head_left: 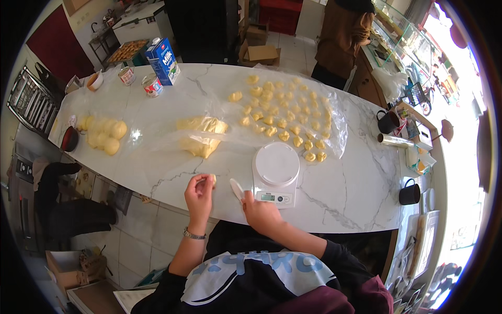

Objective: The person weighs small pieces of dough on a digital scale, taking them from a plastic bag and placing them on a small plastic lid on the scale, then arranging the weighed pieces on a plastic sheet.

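My left hand (pixel 198 198) is raised over the near edge of the table, its fingers pinched round a small bit of yellow dough (pixel 214 179). In my closed right hand (pixel 261 213) is a white blade (pixel 236 188), like a plastic scraper, pointing up and left; its handle is hidden in my fist. Just beyond that hand stands a white kitchen scale (pixel 277 165) with a bare round plate. A large yellow dough mass (pixel 205 137), partly under clear plastic, lies past my left hand. Many small dough pieces (pixel 283 136) are spread on and under plastic sheeting at the far right.
Smooth dough balls (pixel 107 137) lie under plastic at the left, near a dark red bowl (pixel 69 139). A blue milk carton (pixel 163 62) and cans (pixel 152 85) stand at the back. Black mugs (pixel 409 192) line the right edge. Two other people (pixel 342 39) are nearby.
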Demonstrator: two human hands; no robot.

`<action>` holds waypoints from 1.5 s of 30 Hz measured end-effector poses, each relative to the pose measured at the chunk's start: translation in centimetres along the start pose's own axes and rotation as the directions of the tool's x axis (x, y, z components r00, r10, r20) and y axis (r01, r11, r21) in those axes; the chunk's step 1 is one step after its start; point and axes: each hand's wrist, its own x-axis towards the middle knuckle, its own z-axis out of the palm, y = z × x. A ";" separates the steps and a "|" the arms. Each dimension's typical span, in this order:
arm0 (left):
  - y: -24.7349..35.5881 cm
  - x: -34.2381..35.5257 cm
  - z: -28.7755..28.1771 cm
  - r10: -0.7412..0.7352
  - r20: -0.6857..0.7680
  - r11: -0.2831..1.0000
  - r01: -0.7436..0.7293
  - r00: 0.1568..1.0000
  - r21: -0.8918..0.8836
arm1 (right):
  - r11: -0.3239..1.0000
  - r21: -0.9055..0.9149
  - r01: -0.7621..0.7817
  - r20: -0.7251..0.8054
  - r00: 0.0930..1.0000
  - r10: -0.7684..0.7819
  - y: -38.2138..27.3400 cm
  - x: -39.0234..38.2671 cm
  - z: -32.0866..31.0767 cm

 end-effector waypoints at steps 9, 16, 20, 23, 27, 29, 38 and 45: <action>2.3 2.1 7.1 -0.093 0.563 0.905 0.306 0.821 -0.296 | 0.843 0.530 -0.088 -0.429 0.830 0.356 5.9 -1.9 -6.2; -0.8 0.7 1.4 0.277 0.569 0.770 -0.534 0.774 0.351 | 0.748 0.650 -0.134 -0.518 0.643 0.565 10.0 -5.7 -6.9; -1.6 -0.8 0.2 0.192 0.483 0.844 -0.395 0.854 0.363 | 0.691 0.711 -0.130 -0.490 0.613 0.620 10.7 -6.2 -7.0; 0.6 -2.3 2.3 0.085 0.211 0.969 -0.130 0.974 0.212 | 0.687 0.715 -0.130 -0.490 0.608 0.625 10.6 -5.9 -7.6; -2.0 -2.3 2.2 0.368 0.451 0.702 -0.561 0.813 0.438 | 0.726 0.675 -0.130 -0.485 0.663 0.571 9.5 -4.7 -8.7; -2.5 -2.8 2.4 0.406 0.474 0.579 -0.621 0.781 0.528 | 0.740 0.663 -0.118 -0.488 0.682 0.545 9.1 -4.1 -9.3; -1.5 -1.8 2.9 0.432 0.332 0.777 -0.533 0.838 0.334 | 0.512 0.842 0.167 -0.505 0.578 0.641 9.7 -1.2 -10.0; 2.5 1.6 7.1 0.400 0.451 0.833 -0.522 0.798 0.185 | 0.079 0.858 0.507 -0.302 0.375 0.877 17.8 -1.5 -9.8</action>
